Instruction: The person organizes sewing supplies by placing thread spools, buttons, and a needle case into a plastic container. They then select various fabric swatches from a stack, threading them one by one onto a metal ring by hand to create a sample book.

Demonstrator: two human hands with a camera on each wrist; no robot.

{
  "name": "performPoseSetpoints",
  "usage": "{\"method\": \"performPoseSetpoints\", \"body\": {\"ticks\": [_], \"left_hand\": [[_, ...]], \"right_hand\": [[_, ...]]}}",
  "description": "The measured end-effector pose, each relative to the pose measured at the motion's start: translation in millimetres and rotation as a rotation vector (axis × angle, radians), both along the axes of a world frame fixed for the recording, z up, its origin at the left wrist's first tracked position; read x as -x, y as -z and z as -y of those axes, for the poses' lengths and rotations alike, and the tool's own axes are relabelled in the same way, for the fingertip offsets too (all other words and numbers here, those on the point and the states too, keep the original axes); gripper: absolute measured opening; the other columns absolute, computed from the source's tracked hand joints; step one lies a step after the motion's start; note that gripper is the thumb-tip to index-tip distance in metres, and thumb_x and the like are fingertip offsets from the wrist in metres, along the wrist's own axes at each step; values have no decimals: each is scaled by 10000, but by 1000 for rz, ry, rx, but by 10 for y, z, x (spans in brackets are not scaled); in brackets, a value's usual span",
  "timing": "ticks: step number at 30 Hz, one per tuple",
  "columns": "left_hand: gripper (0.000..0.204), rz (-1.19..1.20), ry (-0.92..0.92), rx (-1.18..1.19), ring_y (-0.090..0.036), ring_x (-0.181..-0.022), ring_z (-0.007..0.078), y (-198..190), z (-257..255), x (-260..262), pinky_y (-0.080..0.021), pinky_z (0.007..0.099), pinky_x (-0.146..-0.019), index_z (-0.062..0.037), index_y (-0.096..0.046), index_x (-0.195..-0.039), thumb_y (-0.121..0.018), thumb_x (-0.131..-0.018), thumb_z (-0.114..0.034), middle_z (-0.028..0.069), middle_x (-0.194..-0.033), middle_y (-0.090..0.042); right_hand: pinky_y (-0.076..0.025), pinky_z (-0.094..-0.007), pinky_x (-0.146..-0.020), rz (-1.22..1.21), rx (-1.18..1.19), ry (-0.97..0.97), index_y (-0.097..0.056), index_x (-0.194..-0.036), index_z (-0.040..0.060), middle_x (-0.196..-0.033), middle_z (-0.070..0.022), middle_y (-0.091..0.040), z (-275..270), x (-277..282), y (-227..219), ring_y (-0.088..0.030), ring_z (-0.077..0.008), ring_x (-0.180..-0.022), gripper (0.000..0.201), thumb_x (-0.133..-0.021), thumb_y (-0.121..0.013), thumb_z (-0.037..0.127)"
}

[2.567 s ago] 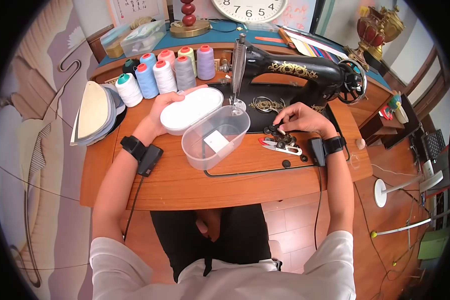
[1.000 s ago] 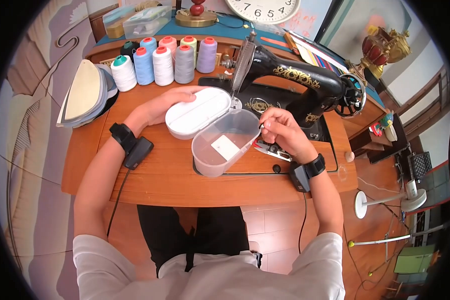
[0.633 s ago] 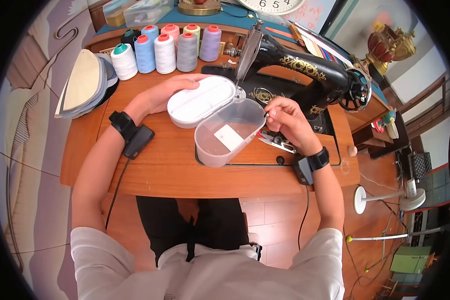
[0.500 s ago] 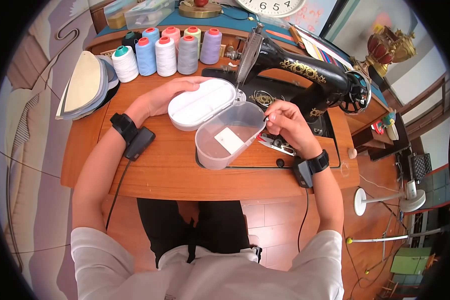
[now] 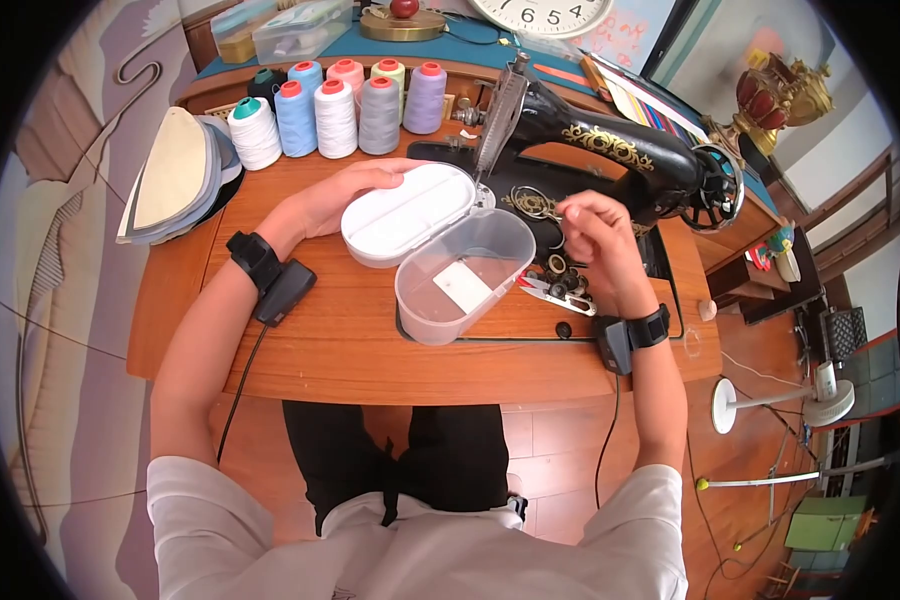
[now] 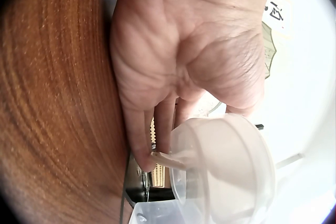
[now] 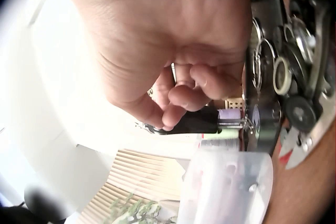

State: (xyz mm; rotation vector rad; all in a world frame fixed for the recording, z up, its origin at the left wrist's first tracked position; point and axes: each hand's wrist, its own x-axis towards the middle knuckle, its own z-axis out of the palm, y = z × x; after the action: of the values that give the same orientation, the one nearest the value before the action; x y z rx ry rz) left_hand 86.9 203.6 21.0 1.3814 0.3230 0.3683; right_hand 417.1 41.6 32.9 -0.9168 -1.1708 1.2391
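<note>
My left hand [image 5: 352, 194] holds the white lid [image 5: 406, 212] of an oval plastic box, thumb on its top edge and fingers behind. The lid is hinged open beside the clear box [image 5: 416, 318], where a white card [image 5: 463, 287] lies inside. My right hand [image 5: 606, 244] is raised to the right of the box with its fingers curled. In the right wrist view the thumb and finger tips meet and nothing shows between them. Below it lie several dark buttons [image 5: 560, 262] and thread snips [image 5: 550, 296] with a red mark. One black button [image 5: 564, 329] lies apart, nearer the front.
A black sewing machine [image 5: 590, 140] stands behind the box, metal rings [image 5: 532, 203] on its bed. Thread cones [image 5: 336, 122] line the back left. Layered fabric pieces [image 5: 175, 180] lie at the far left. The wooden table's front edge [image 5: 370, 392] runs before the person.
The right hand carried a small dark button from the pile to the box's right rim, then moved right and up, away from it; no button shows in its fingers now. The left hand keeps the lid.
</note>
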Motion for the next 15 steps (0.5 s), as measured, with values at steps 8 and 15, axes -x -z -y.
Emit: {"method": "performPoseSetpoints", "body": {"ticks": [8,15], "left_hand": [[810,-3,21,2,-578,-1273,208,36,-31,-28,-481,290,-1057,50,-351,-1527,-665,-898,-352,182,-1457,-522],[807,1,12,48,-590,-1259,213,6,-17,-30,-485,297,-1055,43,-354,-1528,-686,-886,-317,177,-1451,-530]], "right_hand": [[-433,-182,-649,643,-33,110,-756,-1014,-12,-873,9,-708,-66,-294,-28,-546,1,-726,129,-924,-710,68],[-428,-289,-665,952,-133,27,-799,-1052,111,-773,2,-616,-76,-241,70,-495,-108,-721,219,-834,-788,95]]}}
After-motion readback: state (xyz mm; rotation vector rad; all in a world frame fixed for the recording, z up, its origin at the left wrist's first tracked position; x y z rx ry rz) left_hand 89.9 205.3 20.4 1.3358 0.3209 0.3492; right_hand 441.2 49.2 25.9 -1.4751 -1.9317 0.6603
